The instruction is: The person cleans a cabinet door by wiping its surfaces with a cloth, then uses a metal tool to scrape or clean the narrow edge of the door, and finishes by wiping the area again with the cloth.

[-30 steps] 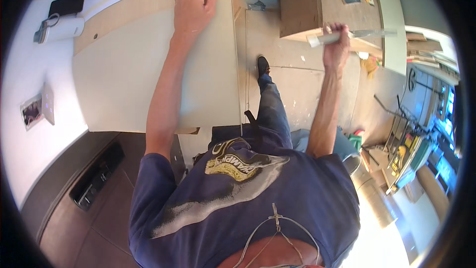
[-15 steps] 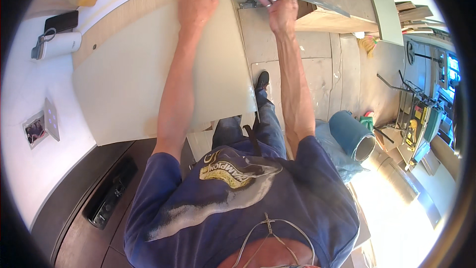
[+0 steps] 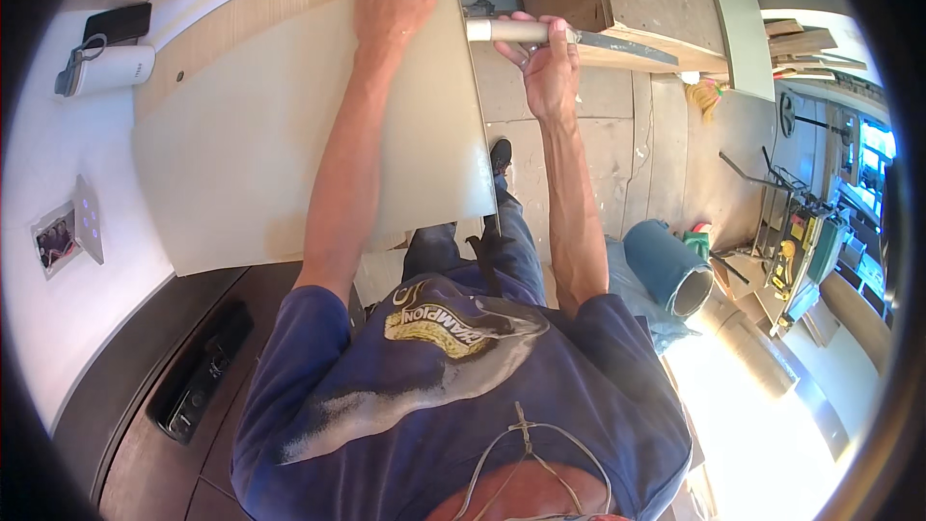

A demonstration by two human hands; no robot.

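Note:
A large pale panel [image 3: 289,145] lies in front of me over a light wood-grain surface. My left hand [image 3: 397,2], with rings on it, rests at the panel's far right corner. Its fingers bend down over the far edge and their tips are hidden. In my right hand [image 3: 552,72] is a flat file [image 3: 627,48] with a pale round handle. Fingers and thumb close around the handle, and the long dark blade points right. The handle's end is beside the panel's right edge; whether it touches cannot be told.
At left are a white bottle [image 3: 121,69], a dark phone [image 3: 118,24] and an open wall socket box [image 3: 58,241]. A wooden cabinet [image 3: 656,10] stands far right. Right of my legs are a blue cylinder [image 3: 666,265] and a tool stand [image 3: 801,251].
My right hand has come down nearer to me with the file, whose blade now lies more level. My left hand stays at the panel's far corner. The whole view has shifted slightly.

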